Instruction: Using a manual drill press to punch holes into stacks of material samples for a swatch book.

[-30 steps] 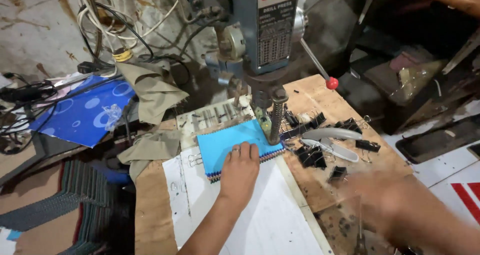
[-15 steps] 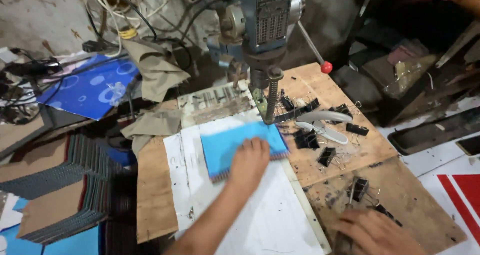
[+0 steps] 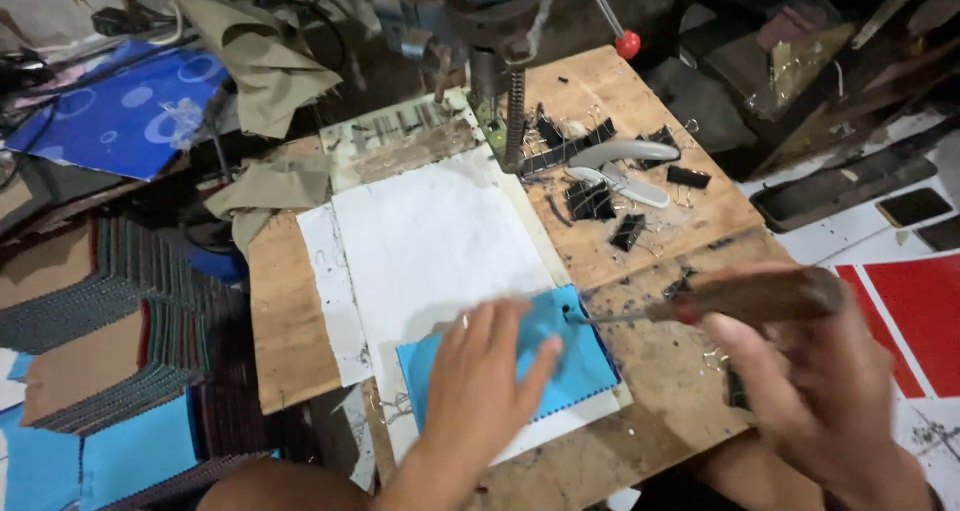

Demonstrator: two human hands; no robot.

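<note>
My left hand (image 3: 483, 379) lies flat on a blue booklet (image 3: 570, 359), pressing it onto white paper sheets (image 3: 430, 241) near the front of a wooden bench (image 3: 285, 311). My right hand (image 3: 800, 381) grips a tool with a brown wooden handle (image 3: 750, 296); its thin metal tip touches the booklet's top right edge. The vertical bit of a drill press (image 3: 513, 101) stands at the far end of the sheets, apart from the booklet.
Black binder clips (image 3: 592, 199) and a pair of scissors (image 3: 625, 166) lie on the bench's right part. A red-knobbed lever (image 3: 627, 43) juts out behind. Stacks of booklets (image 3: 100, 341) stand at the left, blue patterned sheets (image 3: 125, 111) and cloth (image 3: 255, 56) beyond.
The blue booklet has come away from under the drill bit toward me, my left hand still on it. My right hand has picked up the wooden-handled tool and brought its tip to the booklet.
</note>
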